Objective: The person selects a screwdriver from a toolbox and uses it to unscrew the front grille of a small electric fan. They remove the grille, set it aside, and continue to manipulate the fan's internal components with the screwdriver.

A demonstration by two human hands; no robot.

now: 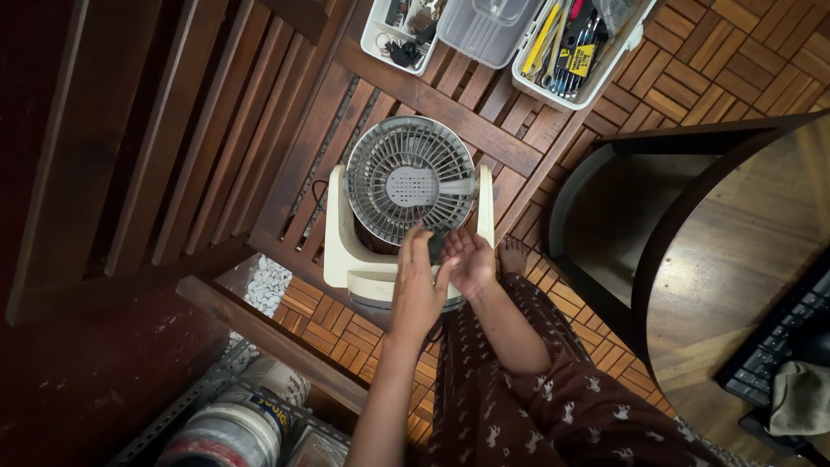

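- Head view: a small cream-bodied fan (406,216) with a grey round grille is sitting at the centre of the frame, on the near edge of a slatted dark-wood surface (484,130), its grille facing up toward the camera.
- The left hand (417,290) is reaching up from six o'clock, palm down, its fingertips (415,235) lying on the lower rim of the grille; the grip is open and flat, closing on nothing.
- The right hand (471,259) is sitting just beside it at about five o'clock of the fan, palm turned up and fingers loosely curled; something dark is showing between the two hands, but whether this grip is holding it I cannot tell.
- At twelve o'clock, a white tray of tools (571,52), a clear lidded box (484,30) and a smaller white tray (398,35) are lying on the slats, well apart from the hands.
- At three o'clock a round wooden table (743,251) is carrying a black keyboard (782,342).
- At seven o'clock paint cans (233,424) are standing on the floor.
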